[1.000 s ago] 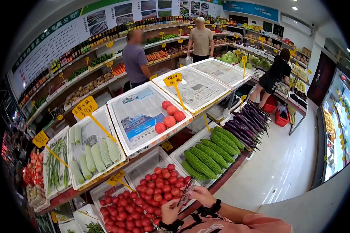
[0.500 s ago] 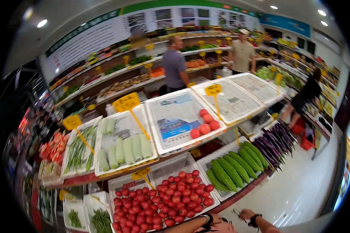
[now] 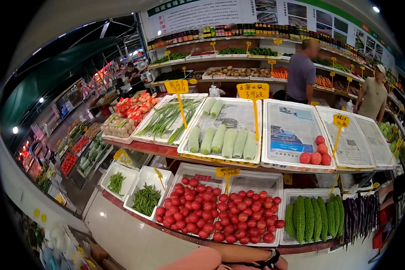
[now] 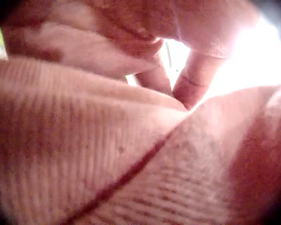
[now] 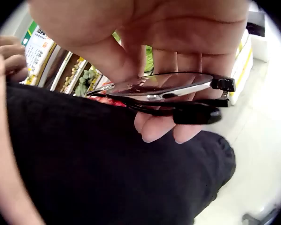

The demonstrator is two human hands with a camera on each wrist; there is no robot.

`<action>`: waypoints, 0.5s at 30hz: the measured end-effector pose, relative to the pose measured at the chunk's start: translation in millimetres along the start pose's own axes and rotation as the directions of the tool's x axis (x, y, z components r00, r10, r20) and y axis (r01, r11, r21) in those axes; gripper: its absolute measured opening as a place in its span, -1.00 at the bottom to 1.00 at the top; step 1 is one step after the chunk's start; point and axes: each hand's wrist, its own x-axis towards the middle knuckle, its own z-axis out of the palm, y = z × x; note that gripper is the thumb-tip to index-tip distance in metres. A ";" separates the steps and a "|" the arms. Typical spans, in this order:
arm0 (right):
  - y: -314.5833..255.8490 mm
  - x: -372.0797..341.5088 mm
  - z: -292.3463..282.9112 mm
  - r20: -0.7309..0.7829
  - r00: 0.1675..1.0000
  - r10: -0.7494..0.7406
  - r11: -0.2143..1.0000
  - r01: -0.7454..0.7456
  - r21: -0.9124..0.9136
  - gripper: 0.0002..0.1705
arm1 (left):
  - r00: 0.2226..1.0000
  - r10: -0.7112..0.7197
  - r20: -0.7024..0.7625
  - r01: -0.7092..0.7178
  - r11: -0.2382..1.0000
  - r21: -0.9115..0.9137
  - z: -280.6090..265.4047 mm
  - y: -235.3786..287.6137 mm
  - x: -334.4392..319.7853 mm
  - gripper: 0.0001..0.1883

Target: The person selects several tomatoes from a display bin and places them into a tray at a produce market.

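Note:
In the right wrist view my right hand [image 5: 178, 23] holds a pair of dark-framed glasses [image 5: 197, 114], with the fingers bent behind the lens and the fingertips showing below it. That hand is out of the head view. My left hand [image 3: 281, 263] is at the bottom edge of the head view, with a black band at the wrist and the arm across my body. Bent fingers of it show at the left of the right wrist view. Up close, its fingers [image 4: 192, 86] reach down behind a pink ribbed surface; their tips are hidden, and I cannot tell whether they grip anything.
Before me stands a two-level stall: red tomatoes [image 3: 252, 218], bitter gourds [image 3: 308, 218], eggplants [image 3: 359, 216] and green peppers [image 3: 146, 200] below, pale gourds [image 3: 217, 138] and spring onions [image 3: 168, 119] above. A person [image 3: 300, 74] stands behind it. Black cloth [image 5: 107, 154] lies under the glasses.
The hands were together on the glasses, then parted, with the right hand carrying the glasses right and out of the head view. The head view has swung left; the left arm now crosses low.

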 end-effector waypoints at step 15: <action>-40.8 -54.7 -63.9 0.466 0.883 -0.052 0.945 -0.108 0.310 -0.53 | 0.998 0.048 0.044 -0.048 0.999 -0.015 2.8 8.0 -5.4 -0.41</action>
